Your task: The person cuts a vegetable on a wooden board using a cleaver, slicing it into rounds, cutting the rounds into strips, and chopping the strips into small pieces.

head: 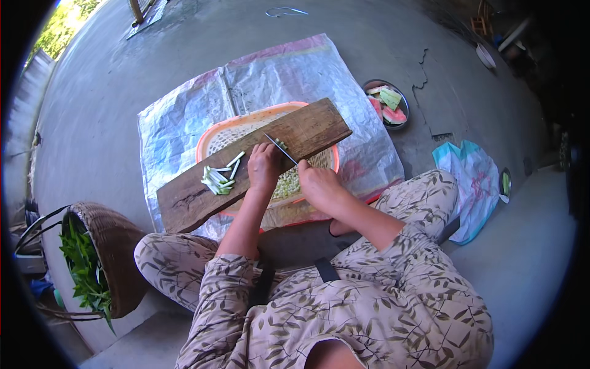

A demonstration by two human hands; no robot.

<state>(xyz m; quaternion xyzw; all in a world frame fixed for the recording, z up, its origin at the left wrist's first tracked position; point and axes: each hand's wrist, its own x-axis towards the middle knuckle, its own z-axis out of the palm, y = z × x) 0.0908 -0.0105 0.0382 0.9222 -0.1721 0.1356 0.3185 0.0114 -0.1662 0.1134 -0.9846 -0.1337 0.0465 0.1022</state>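
Note:
A long wooden board lies slantwise across an orange-rimmed plastic basket. My right hand grips a knife, its blade pointing up and left over the board. Close beside the blade, my left hand rests on the board with fingers curled; whether it pinches a stalk beneath them is hidden. Small cut green pieces lie just past the blade. Pale green stalk lengths are heaped on the board left of my left hand. Below the board, chopped pale bits fill part of the basket.
A plastic woven sheet lies under the basket. At the left stands a wicker basket holding leafy greens. A metal bowl with watermelon pieces sits at the right, and a plastic bag lies nearer my knee.

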